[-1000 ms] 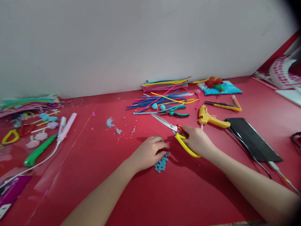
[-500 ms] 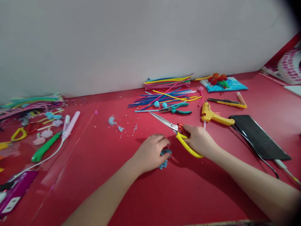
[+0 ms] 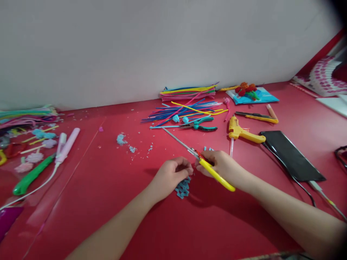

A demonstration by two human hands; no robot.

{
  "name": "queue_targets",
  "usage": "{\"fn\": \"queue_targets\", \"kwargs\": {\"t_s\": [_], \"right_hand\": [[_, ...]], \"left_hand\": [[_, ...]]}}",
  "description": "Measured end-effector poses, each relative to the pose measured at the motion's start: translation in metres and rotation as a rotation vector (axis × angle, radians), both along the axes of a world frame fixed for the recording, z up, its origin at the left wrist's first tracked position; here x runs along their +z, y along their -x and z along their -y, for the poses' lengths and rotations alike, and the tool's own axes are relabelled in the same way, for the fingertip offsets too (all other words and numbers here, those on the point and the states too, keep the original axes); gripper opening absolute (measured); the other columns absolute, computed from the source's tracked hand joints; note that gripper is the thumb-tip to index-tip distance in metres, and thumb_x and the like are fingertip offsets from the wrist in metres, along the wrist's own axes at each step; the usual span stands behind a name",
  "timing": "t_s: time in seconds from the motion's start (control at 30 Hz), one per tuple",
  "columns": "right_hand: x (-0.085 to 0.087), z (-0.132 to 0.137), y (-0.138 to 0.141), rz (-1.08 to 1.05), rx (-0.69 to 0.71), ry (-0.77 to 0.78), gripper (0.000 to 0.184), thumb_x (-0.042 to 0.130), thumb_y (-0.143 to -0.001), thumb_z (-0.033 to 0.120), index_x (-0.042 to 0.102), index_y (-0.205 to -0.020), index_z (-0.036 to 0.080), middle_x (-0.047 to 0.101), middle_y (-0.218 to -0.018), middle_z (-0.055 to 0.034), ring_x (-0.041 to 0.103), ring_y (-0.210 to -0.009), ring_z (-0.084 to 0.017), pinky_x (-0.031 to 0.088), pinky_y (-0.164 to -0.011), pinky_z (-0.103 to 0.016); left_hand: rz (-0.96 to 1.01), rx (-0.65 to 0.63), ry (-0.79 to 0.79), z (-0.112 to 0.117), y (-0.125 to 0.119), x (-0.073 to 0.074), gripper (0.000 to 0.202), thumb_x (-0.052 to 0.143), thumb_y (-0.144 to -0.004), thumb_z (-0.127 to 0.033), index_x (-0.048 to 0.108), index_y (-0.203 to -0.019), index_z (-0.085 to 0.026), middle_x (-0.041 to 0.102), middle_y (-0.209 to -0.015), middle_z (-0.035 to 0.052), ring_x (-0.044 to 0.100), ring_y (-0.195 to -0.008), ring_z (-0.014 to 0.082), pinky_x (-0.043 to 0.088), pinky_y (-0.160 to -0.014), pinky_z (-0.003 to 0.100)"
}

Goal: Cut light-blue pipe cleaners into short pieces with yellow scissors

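My right hand (image 3: 221,166) is wrapped around scissors (image 3: 214,174) with yellow handles. Their long metal blades point up and to the left, looking nearly closed. Beside it, my left hand (image 3: 170,176) has thumb and fingers pinched together close to the right fingertips; what the pinch holds is too small to make out. Just under the left fingers lies a small cluster of blue crinkled pieces (image 3: 183,188), partly covered by the hand. A few more light blue bits (image 3: 208,148) show behind the right hand.
Pliers (image 3: 199,125) and colourful pipe cleaners (image 3: 187,110) lie behind my hands. At right are a yellow glue gun (image 3: 245,134), a black phone (image 3: 290,155) with a cable, and a cutter (image 3: 257,116). Blue scraps (image 3: 121,139) and a green-handled tool (image 3: 34,175) lie left.
My left fingers have come up off the blue pieces into a pinch near the right hand, exposing more of the cluster. The scissors have turned and their blades look closer together. The view has shifted right.
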State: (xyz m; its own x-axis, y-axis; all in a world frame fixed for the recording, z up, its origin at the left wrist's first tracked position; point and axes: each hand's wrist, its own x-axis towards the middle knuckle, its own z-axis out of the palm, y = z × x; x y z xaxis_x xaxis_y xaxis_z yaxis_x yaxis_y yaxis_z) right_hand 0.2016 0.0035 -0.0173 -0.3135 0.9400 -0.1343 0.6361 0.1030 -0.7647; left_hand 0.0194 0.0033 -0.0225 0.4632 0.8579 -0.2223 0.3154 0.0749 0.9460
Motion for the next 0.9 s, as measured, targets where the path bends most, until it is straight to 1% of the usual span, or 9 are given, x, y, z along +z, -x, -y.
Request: {"fn": "queue_targets", "kwargs": {"t_s": [0.07, 0.17, 0.27, 0.4, 0.53, 0.67, 0.73, 0.83, 0.9], "right_hand": [[0.0, 0.003, 0.005, -0.065, 0.021, 0.041, 0.017, 0.049, -0.068, 0.032, 0.051, -0.064, 0.016, 0.041, -0.053, 0.0048, 0.032, -0.048, -0.006, 0.022, -0.041, -0.018], [0.0, 0.007, 0.012, -0.117, 0.011, 0.068, 0.016, 0.05, -0.066, 0.031, 0.047, -0.062, 0.016, 0.037, -0.051, 0.0067, 0.029, -0.047, -0.006, 0.022, -0.041, -0.017], [0.001, 0.01, 0.016, -0.196, 0.033, 0.105, 0.012, 0.05, -0.067, 0.028, 0.047, -0.064, 0.017, 0.04, -0.054, 0.0065, 0.032, -0.048, -0.006, 0.026, -0.043, -0.017], [0.003, 0.013, 0.016, -0.235, 0.057, 0.074, 0.01, 0.05, -0.068, 0.025, 0.046, -0.065, 0.017, 0.045, -0.058, 0.0053, 0.037, -0.052, -0.007, 0.029, -0.045, -0.017], [0.009, 0.011, 0.01, -0.207, -0.038, 0.069, 0.007, 0.049, -0.069, 0.024, 0.046, -0.067, 0.018, 0.039, -0.052, 0.0069, 0.037, -0.047, -0.006, 0.028, -0.043, -0.018], [0.011, 0.006, 0.003, -0.21, -0.146, 0.099, 0.011, 0.048, -0.072, 0.028, 0.046, -0.069, 0.018, 0.037, -0.046, 0.0082, 0.038, -0.039, -0.006, 0.027, -0.039, -0.018], [0.01, 0.004, 0.001, -0.223, -0.168, 0.14, 0.012, 0.048, -0.072, 0.029, 0.046, -0.069, 0.018, 0.037, -0.044, 0.0085, 0.038, -0.037, -0.006, 0.027, -0.038, -0.018], [0.01, 0.003, 0.002, -0.243, -0.163, 0.187, 0.01, 0.048, -0.071, 0.028, 0.045, -0.068, 0.018, 0.037, -0.044, 0.0087, 0.039, -0.036, -0.006, 0.028, -0.037, -0.018], [0.01, 0.004, 0.003, -0.229, -0.148, 0.168, 0.009, 0.047, -0.071, 0.027, 0.045, -0.068, 0.018, 0.038, -0.045, 0.0085, 0.04, -0.037, -0.006, 0.028, -0.038, -0.018]], "left_hand": [[0.137, 0.06, 0.165, 0.0, 0.002, -0.001, 0.011, 0.056, -0.072, -0.026, 0.055, -0.073, -0.015, 0.055, -0.065, -0.001, 0.05, -0.057, 0.0084, 0.039, -0.056, 0.02], [0.262, 0.128, 0.302, 0.001, 0.002, -0.002, 0.017, 0.063, -0.068, -0.024, 0.054, -0.079, -0.014, 0.058, -0.063, -0.0004, 0.052, -0.054, 0.0077, 0.039, -0.054, 0.019], [0.341, 0.138, 0.381, 0.002, 0.002, 0.001, 0.026, 0.066, -0.066, -0.023, 0.05, -0.084, -0.015, 0.06, -0.062, 0.0002, 0.054, -0.055, 0.0092, 0.04, -0.052, 0.019], [0.383, 0.077, 0.4, -0.001, 0.003, 0.006, 0.021, 0.063, -0.067, -0.019, 0.049, -0.081, -0.014, 0.059, -0.062, 0.0006, 0.053, -0.052, 0.0082, 0.04, -0.05, 0.019], [0.283, 0.073, 0.227, -0.011, 0.014, 0.005, 0.016, 0.059, -0.07, -0.02, 0.048, -0.08, -0.016, 0.057, -0.062, -0.0013, 0.051, -0.052, 0.0081, 0.039, -0.051, 0.019], [-0.055, 0.097, -0.07, -0.021, 0.028, 0.001, 0.011, 0.046, -0.078, -0.027, 0.051, -0.08, -0.018, 0.049, -0.048, -0.0045, 0.043, -0.042, 0.0087, 0.034, -0.045, 0.02], [-0.23, 0.095, -0.23, -0.023, 0.032, 0.001, 0.01, 0.046, -0.075, -0.022, 0.054, -0.08, -0.019, 0.053, -0.057, -0.0021, 0.048, -0.05, 0.0105, 0.037, -0.05, 0.022], [-0.36, 0.059, -0.456, -0.024, 0.035, 0.001, 0.015, 0.048, -0.069, -0.012, 0.057, -0.078, -0.02, 0.056, -0.086, 0.0017, 0.053, -0.074, 0.0135, 0.041, -0.066, 0.026], [-0.397, 0.053, -0.509, -0.025, 0.035, 0.0, 0.011, 0.048, -0.071, -0.016, 0.056, -0.078, -0.02, 0.054, -0.088, 0.0021, 0.052, -0.075, 0.0139, 0.042, -0.069, 0.027]]}}
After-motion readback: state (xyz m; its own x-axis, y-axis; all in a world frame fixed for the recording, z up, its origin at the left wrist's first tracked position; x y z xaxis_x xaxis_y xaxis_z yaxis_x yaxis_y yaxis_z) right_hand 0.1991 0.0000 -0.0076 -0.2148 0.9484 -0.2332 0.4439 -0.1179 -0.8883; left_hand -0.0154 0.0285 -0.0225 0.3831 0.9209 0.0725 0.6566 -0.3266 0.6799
